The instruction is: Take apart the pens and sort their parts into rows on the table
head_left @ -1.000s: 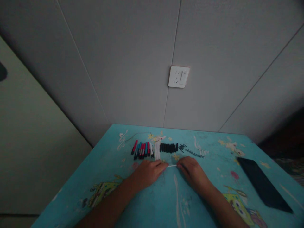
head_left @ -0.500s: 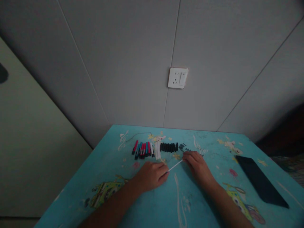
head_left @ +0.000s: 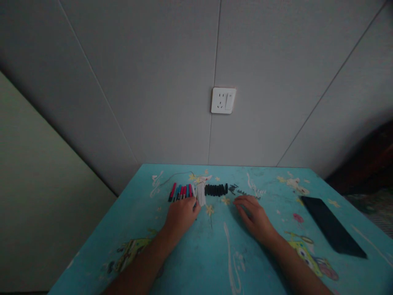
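Observation:
My left hand (head_left: 181, 214) is at the near ends of a row of red, blue and white pen barrels (head_left: 181, 191), partly covering them. Its thumb and fingers are closed beside the white sticks (head_left: 201, 193), which look like pen refills. What they hold, if anything, is hidden. To the right of the sticks lies a row of short black pieces (head_left: 216, 190), perhaps caps. My right hand (head_left: 253, 215) rests on the table with bent fingers and the thumb apart, nothing visible in it. Small dark pieces (head_left: 233, 188) lie just beyond its fingertips, too small to name.
The table has a turquoise cartoon-print cover (head_left: 208, 262). A flat black case-like object (head_left: 333, 225) lies at the right. Behind the table's far edge rises a grey wall with a white socket (head_left: 223, 100).
A thin white stick stretched between both hands before; it no longer shows there. My left hand has moved left and away to the pen barrels. The right hand stays about where it was.

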Tool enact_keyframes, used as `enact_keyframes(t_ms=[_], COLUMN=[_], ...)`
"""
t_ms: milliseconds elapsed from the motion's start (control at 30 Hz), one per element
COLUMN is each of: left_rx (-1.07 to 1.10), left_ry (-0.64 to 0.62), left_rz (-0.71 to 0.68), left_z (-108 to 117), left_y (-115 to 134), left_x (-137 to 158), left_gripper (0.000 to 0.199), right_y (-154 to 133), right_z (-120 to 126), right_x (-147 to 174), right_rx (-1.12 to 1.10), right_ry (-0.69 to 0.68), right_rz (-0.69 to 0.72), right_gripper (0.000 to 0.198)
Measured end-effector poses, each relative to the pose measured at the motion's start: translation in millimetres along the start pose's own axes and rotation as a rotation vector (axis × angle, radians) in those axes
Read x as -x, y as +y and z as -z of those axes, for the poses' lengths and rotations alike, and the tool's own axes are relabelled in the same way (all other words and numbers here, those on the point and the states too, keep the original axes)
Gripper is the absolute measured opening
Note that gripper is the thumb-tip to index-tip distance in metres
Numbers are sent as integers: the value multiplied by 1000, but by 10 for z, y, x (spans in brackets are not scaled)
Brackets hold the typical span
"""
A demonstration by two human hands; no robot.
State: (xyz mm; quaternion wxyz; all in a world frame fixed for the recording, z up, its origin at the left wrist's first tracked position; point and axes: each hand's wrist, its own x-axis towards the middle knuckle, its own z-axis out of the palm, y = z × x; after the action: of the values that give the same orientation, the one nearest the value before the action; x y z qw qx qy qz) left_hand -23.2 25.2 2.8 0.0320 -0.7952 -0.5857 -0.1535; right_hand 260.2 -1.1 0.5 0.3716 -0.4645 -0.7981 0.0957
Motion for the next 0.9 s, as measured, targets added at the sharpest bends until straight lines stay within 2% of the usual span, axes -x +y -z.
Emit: enact_keyframes(t_ms=[167, 367, 567, 900], left_rx=[0, 33, 20, 16], left_ry=[-12, -63, -29, -70], left_rz=[-9, -29, -5, -88], left_z=[-27, -47, -33, -93], left_y=[21, 26, 20, -27], left_x=[5, 9, 17, 26], left_gripper=[25, 29, 29, 28], right_y=[-117, -124, -135, -144], right_z=[-23, -41, -34, -61], right_x=[3, 5, 6, -6], right_rx=[-13, -4, -14, -8], right_ry=[-79, -64, -107, -108], right_rz=[41, 47, 36, 44], right_gripper=[20, 21, 20, 21])
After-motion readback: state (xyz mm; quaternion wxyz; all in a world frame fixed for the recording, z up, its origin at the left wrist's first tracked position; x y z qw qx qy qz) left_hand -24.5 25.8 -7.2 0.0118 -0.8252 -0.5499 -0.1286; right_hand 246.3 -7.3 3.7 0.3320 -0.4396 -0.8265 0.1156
